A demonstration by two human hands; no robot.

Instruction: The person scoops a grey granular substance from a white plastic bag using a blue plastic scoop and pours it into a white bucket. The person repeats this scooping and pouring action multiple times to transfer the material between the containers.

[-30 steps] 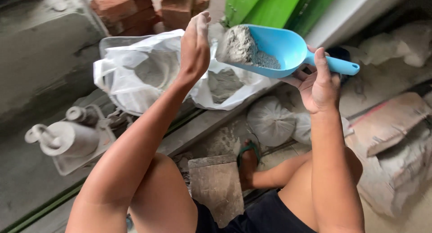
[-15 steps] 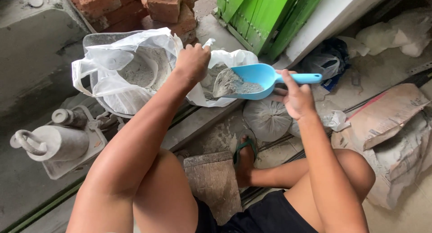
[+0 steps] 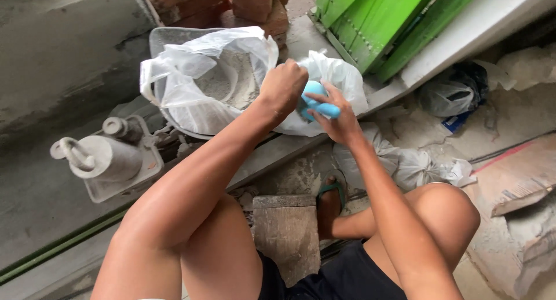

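My right hand grips the handle of a blue plastic scoop, whose bowl is hidden down in a small white plastic bag. My left hand is closed on the near rim of that bag and covers part of the scoop. Just left of it stands a bigger white plastic bag lying open, with grey powder inside.
Red bricks are stacked behind the bags, and green boards lean at the upper right. A grey dusty jug in a tray sits at the left. Tied plastic bags, a wooden block and my sandalled foot lie below.
The scoop, earlier raised and full of grey powder, has dropped into the small bag. My left hand went from open fingers above the bag to a closed grip on its rim.
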